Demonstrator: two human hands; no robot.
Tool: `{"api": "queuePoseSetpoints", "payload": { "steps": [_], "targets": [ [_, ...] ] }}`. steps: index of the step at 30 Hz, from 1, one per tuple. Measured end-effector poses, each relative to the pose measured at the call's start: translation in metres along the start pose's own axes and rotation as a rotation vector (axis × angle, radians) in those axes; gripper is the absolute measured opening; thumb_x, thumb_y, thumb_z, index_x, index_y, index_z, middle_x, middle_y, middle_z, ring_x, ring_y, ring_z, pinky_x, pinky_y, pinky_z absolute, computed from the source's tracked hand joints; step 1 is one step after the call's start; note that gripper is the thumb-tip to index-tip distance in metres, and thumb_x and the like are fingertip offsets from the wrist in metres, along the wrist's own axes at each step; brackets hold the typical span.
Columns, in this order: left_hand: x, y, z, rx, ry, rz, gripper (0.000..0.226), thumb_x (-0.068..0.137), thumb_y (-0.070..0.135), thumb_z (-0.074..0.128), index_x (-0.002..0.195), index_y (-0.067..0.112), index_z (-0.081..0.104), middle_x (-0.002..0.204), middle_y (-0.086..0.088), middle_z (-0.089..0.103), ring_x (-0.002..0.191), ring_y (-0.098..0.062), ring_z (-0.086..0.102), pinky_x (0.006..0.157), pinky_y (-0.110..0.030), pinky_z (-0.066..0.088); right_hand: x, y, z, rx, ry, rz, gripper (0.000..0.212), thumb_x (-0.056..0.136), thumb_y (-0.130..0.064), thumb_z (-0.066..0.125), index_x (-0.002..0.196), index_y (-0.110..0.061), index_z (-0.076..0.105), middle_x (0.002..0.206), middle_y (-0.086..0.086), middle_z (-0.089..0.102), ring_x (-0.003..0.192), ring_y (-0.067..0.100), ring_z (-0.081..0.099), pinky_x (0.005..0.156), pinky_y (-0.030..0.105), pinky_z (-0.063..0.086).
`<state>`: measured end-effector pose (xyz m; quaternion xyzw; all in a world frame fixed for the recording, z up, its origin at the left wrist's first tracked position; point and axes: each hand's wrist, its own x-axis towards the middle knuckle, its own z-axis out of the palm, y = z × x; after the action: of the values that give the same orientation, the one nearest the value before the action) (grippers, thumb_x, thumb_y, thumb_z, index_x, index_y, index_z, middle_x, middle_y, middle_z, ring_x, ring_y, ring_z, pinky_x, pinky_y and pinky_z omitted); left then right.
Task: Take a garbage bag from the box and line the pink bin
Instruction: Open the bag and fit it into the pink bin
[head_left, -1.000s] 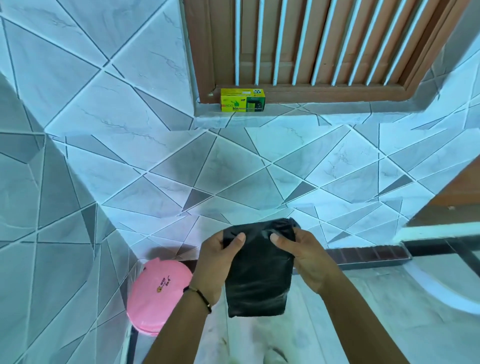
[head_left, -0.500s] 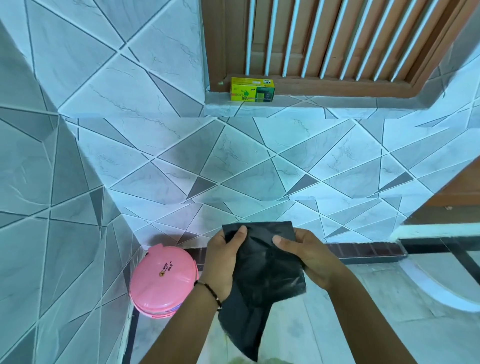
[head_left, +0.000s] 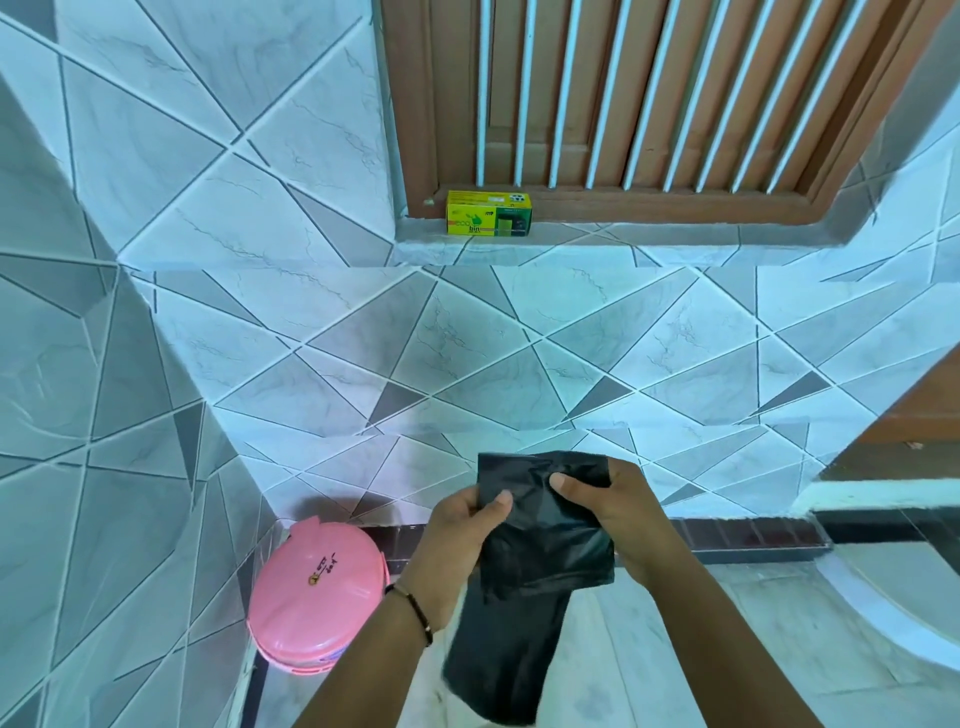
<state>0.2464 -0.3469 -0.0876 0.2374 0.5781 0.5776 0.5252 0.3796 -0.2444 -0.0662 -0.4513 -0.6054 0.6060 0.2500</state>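
Both hands are pinched on the black garbage bag (head_left: 545, 530), held in mid-air at about 6 o'clock in view. Left hand (head_left: 457, 540) grips the bag's left edge, thumb on the front face. Right hand (head_left: 618, 514) grips the upper right corner, thumb pressed across the top. The hands are close together with only the bag between them.

The bag is partly unfolded: the top section is a wide flat panel, the lower section hangs down as a narrower strip.

Pink bin (head_left: 317, 597) sits on the floor at 7 o'clock, in the corner of the tiled walls, lid closed, just left of the left wrist. A thin black band (head_left: 415, 610) is on that wrist.

Yellow-green garbage bag box (head_left: 488, 214) rests on the window ledge (head_left: 649, 240) at 12 o'clock, at the left end of the wooden window frame (head_left: 623, 205), well apart from the hands.
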Motion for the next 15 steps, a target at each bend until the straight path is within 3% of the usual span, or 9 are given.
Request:
{"api": "queuePoseSetpoints", "payload": {
  "steps": [3,6,11,13,15],
  "targets": [
    [0.009,0.001,0.004,0.043,0.111,0.018,0.02,0.093,0.018,0.05,0.101,0.011,0.068,0.108,-0.014,0.071,0.099,-0.027,0.066,0.094,-0.047,0.051,0.003,0.0,-0.004,-0.042,-0.045,-0.006,0.01,0.08,-0.025,0.071,0.089,-0.022,0.071,0.085,-0.006,0.075,0.082,0.014,0.07,0.071,0.029,0.055],
    [0.017,0.005,0.002,-0.054,0.171,0.04,0.022,0.093,0.017,0.05,0.1,0.003,0.066,0.11,-0.022,0.068,0.102,-0.034,0.064,0.096,-0.05,0.049,0.005,0.001,-0.004,-0.056,-0.131,0.026,0.003,0.079,-0.023,0.072,0.082,-0.022,0.071,0.078,-0.01,0.075,0.074,0.01,0.07,0.063,0.021,0.054],
    [0.018,0.005,0.004,-0.094,0.085,-0.004,0.024,0.089,0.021,0.056,0.105,0.007,0.067,0.108,-0.013,0.072,0.103,-0.029,0.066,0.094,-0.044,0.051,0.013,0.003,-0.01,0.014,-0.027,-0.002,0.011,0.081,-0.02,0.07,0.084,-0.01,0.072,0.078,0.005,0.075,0.07,0.019,0.07,0.063,0.03,0.058],
    [0.016,0.002,0.006,-0.048,0.032,-0.042,0.022,0.089,0.022,0.057,0.102,0.009,0.068,0.101,-0.009,0.074,0.094,-0.025,0.069,0.087,-0.039,0.055,0.016,0.003,-0.013,0.076,-0.005,0.006,0.01,0.082,-0.019,0.069,0.08,-0.01,0.071,0.071,0.001,0.073,0.063,0.014,0.068,0.055,0.025,0.056],
    [0.016,0.002,0.009,-0.015,0.04,-0.054,0.015,0.088,0.02,0.058,0.097,0.011,0.067,0.09,-0.006,0.075,0.083,-0.02,0.069,0.077,-0.034,0.057,0.019,0.003,-0.014,0.122,-0.014,0.022,0.012,0.083,-0.018,0.068,0.08,-0.007,0.07,0.07,0.002,0.072,0.063,0.015,0.067,0.057,0.025,0.056]
  ]
}}
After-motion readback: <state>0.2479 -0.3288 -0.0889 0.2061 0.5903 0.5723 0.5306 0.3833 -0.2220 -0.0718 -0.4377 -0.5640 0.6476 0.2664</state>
